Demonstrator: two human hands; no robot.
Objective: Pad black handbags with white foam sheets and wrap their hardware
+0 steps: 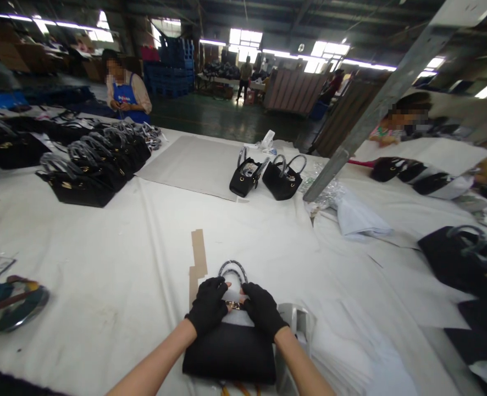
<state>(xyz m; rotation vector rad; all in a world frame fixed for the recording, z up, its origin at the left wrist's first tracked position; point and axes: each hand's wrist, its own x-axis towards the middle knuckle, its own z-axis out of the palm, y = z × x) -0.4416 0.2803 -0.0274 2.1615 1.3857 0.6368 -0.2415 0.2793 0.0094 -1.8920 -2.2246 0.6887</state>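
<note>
Two hands in black fingerless gloves are resting on a black, boxy handbag (229,352), which is standing on the white cloth-covered surface (103,275) at six o'clock in the head view. Reading the clock from the handbag, the left hand (208,305) is covering its upper part at eleven o'clock and the right hand (264,311) at one. The fingers of both are lying bent and close together, the thumbs pointing inward near a gold metal clasp (234,305); whether they are pinching anything I cannot tell. A whitish sheet (239,317) is lying beneath the clasp, and two arched, glossy-wrapped handles (232,262) are rising at twelve o'clock.

A flat brown cardboard strip (199,247) is lying near eleven o'clock. Farther off, between ten and eleven, a row of black handbags (107,170) is standing close-packed. Just past twelve, two small black handbags (283,186) are standing beside a large grey sheet (198,165). A grey metal post (342,154) is slanting at one o'clock, and a person in a blue apron (126,99) is standing at eleven, beyond the surface.
</note>
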